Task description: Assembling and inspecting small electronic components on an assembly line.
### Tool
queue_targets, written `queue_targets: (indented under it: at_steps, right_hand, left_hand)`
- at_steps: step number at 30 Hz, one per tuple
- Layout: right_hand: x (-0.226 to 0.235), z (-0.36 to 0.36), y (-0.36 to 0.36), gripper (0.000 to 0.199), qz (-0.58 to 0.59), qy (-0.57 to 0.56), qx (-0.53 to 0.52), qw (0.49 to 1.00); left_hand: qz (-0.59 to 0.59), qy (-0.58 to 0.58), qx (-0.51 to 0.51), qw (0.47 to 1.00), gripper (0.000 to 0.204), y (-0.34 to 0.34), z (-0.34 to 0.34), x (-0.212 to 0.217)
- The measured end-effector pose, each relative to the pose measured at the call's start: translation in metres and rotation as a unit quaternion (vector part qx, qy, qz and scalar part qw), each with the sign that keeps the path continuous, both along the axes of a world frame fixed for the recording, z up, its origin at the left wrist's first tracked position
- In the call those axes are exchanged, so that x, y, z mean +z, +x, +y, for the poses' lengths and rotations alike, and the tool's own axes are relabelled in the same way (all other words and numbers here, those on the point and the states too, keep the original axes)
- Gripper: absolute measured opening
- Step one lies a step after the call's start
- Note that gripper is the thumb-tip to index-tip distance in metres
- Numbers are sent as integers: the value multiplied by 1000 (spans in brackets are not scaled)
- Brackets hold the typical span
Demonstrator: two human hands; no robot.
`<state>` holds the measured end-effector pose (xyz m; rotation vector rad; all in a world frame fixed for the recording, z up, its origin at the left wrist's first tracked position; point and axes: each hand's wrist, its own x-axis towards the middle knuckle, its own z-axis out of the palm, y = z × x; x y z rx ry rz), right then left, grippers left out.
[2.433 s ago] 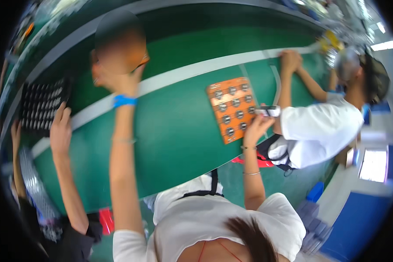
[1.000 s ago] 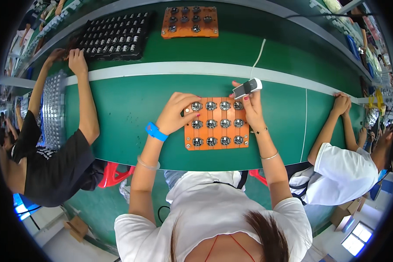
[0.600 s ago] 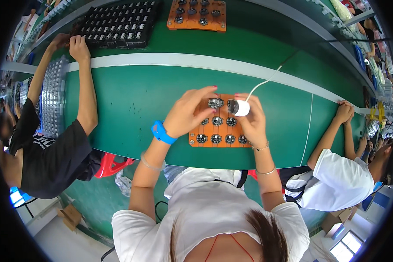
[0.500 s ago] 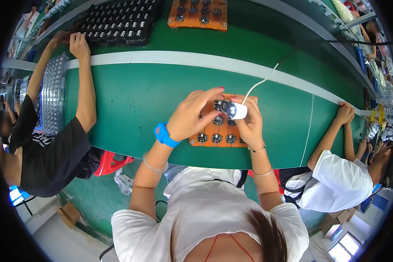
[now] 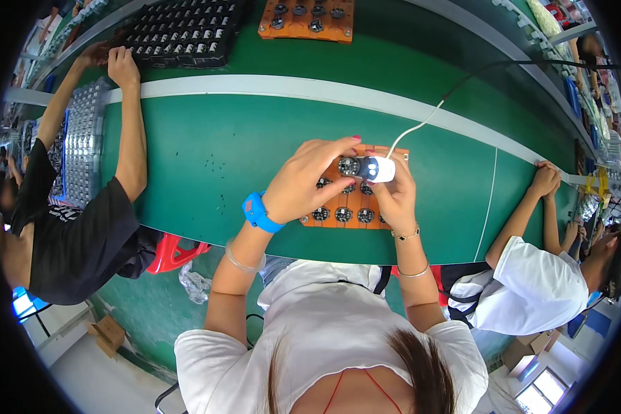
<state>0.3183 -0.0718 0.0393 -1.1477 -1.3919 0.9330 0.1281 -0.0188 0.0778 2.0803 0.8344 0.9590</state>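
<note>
Over an orange tray [image 5: 334, 202] on the green bench, my left hand [image 5: 293, 178] pinches a small round black part [image 5: 348, 166] between thumb and index finger. My right hand [image 5: 400, 196] grips a white corded device [image 5: 381, 169] with two bright spots on its dark front end. That end sits right against the round part; whether they touch I cannot tell. Below them, several similar round parts [image 5: 343, 214] sit in the tray's holes. My two hands hide part of the tray. A white cable [image 5: 408, 130] runs up from the device.
A second orange tray [image 5: 307, 27] with round parts lies at the far side, beside a black tray [image 5: 179, 41] of many small pieces. A white strip [image 5: 255, 84] crosses the bench. Co-workers sit at left, hands [image 5: 121, 65] by the black tray, and at right, hands together [image 5: 546, 178].
The whole view has shifted slightly. My hands stay nearly in place, and the round part's face now shows more clearly beside the white device.
</note>
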Motion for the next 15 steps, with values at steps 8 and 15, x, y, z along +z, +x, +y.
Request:
queue_targets:
  at_steps: [8, 15]
  right_hand:
    - [-19, -9, 7, 33, 134, -34, -125, 982]
    - [-21, -17, 33, 33, 48, -34, -123, 991]
  left_hand:
    - [106, -50, 54, 992, 52, -15, 12, -24]
    - [156, 104, 37, 982, 51, 12, 18, -54]
